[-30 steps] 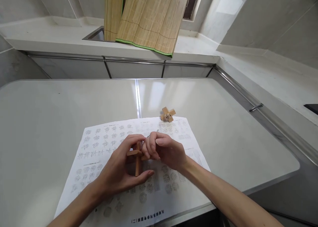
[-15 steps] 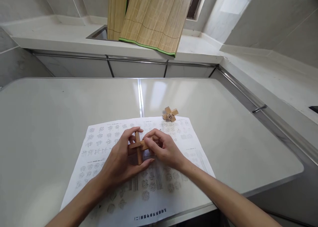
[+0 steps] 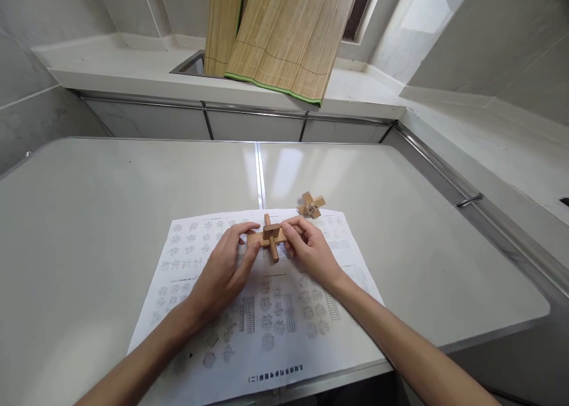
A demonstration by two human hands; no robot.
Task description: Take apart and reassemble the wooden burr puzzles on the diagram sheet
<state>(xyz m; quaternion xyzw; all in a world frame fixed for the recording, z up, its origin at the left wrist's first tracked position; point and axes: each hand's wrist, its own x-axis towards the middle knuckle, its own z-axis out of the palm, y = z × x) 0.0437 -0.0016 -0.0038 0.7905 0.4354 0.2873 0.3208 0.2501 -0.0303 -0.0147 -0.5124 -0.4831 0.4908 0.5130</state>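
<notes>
A wooden interlocking puzzle (image 3: pixel 271 233), a cross of flat bars with a round rod through it, is between my two hands above the printed sheet (image 3: pixel 267 299). My right hand (image 3: pixel 311 249) pinches the right end of its crossbar between thumb and fingers. At the left end, the thumb and index finger of my left hand (image 3: pixel 226 267) close around the bar, the thumb tip near its lower edge. The rod tilts, its lower end pointing toward me. Beyond my right hand, a second wooden burr puzzle (image 3: pixel 312 206) with a dark letter mark stands at the sheet's far edge.
The sheet carries many small puzzle drawings and lies on a pale table (image 3: pixel 155 175) with a metal seam (image 3: pixel 259 175). Behind stands a white counter (image 3: pixel 146 77) with a sink (image 3: pixel 191 65) and a hanging bamboo mat (image 3: pixel 284 38). Another counter (image 3: pixel 489 121) runs along the right.
The puzzle has turned and moved away from me, its crossbar now showing to both sides. My left hand has shifted from around the rod to the crossbar's left end. The view has shifted slightly.
</notes>
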